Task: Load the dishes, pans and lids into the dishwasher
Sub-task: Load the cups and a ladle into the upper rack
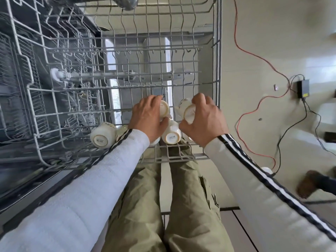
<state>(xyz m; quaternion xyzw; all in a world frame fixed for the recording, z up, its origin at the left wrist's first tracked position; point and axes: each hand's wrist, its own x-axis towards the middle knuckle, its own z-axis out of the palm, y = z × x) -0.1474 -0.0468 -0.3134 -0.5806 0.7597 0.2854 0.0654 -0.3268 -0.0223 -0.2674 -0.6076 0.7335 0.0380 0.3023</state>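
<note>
The task looks to be at an early stage. The upper rack is pulled out over the person's legs, and only its near edge holds anything, a small cluster of white cups. The rest of its wires are bare. The lower rack, seen to the left and beneath, shows no dishes that can be made out.

The left hand has its fingers curled over one cup, with the thumb underneath. The right hand grips a second cup the same way, base tilted toward the camera. Both cups are low among the rack wires at the near right, so they are probably being seated there.

Between the two hands stands a middle cup, base up. A side cup lies tilted at the near left of the rack. Parts of other cups peek out beside the wrists, but their number cannot be told.

No pans or lids can be identified. A shiny metal object at the far edge is too blurred to name. Most of the loading appears to be left.

The base of the middle cup carries the stamp "SISTA". The side cup bears the same word, turned round. Finer print beneath is too small to read.
</note>
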